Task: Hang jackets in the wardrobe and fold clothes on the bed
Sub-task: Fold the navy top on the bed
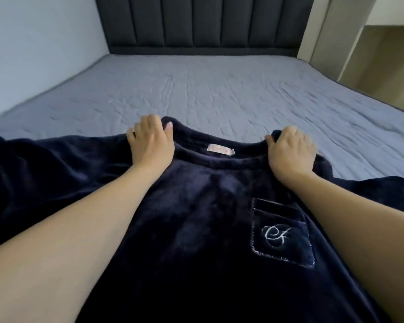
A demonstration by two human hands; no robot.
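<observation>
The person is on the folding half of the job: a dark navy fleece top [196, 206] lies front-up on the bed [219, 94], neckline toward the headboard [196, 22]. The left hand [149, 141] and right hand [289, 152] each grip a shoulder beside the collar. Next, I'd judge, the top needs pulling flat and its sleeves folding in.

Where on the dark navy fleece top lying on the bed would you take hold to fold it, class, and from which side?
Probably at the two shoulders of the dark navy fleece top, either side of the round neckline, reaching from the hem end. It lies front-up, collar pointing to the headboard, so the shoulder seams are the far corners. The left hand and right hand already grip there.
</observation>
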